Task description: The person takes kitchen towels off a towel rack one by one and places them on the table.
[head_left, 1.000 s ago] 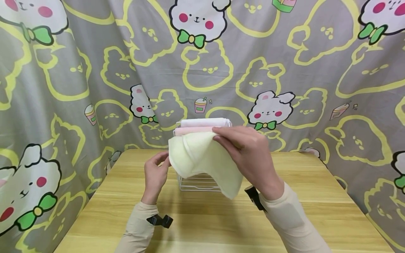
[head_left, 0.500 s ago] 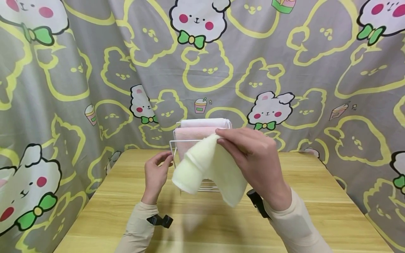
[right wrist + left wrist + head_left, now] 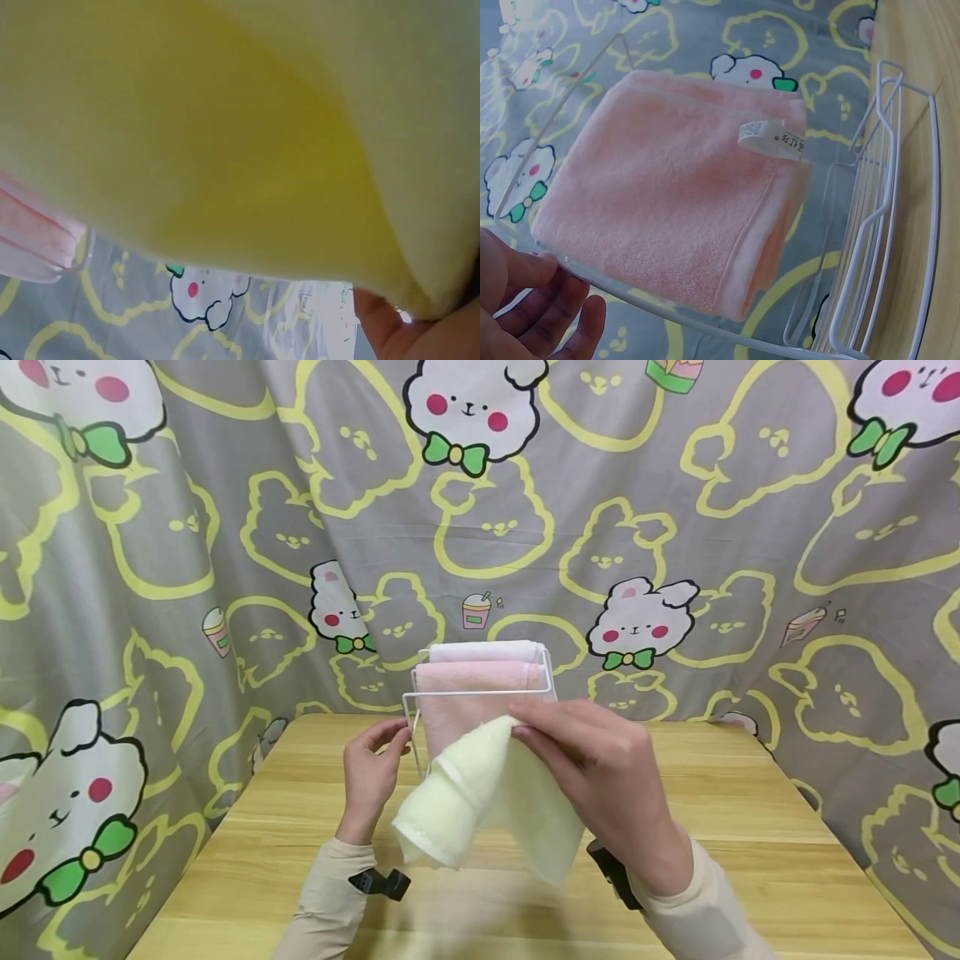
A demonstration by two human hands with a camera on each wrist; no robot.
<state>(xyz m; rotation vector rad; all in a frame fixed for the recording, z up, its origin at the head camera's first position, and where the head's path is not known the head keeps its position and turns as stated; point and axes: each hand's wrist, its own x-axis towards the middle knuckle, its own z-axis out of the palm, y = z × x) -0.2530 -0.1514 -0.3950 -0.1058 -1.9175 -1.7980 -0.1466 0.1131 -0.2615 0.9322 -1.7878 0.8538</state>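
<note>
My right hand [image 3: 611, 777] pinches a pale yellow towel [image 3: 461, 797] near its top, and the cloth droops in two flaps in front of a white wire rack [image 3: 480, 693]. In the right wrist view the yellow towel [image 3: 225, 135] fills most of the picture. With thumb and fingertips, my left hand [image 3: 372, 772] holds the rack's front left upright. The left wrist view has the left hand [image 3: 536, 300] gripping that white wire. Behind the bare front bar hangs a folded pink towel [image 3: 667, 187] with a white label; a white towel [image 3: 483, 652] hangs on the rearmost bar.
The rack stands on a wooden table [image 3: 720, 827], its wire base [image 3: 877, 225] partly hidden by the yellow towel in the head view. A grey patterned curtain [image 3: 570, 502] surrounds the table at the back and sides.
My right hand has lifted the yellow towel off the rack's front bar and brought it down toward me, uncovering the bar and the pink towel. My left hand has stayed at the rack.
</note>
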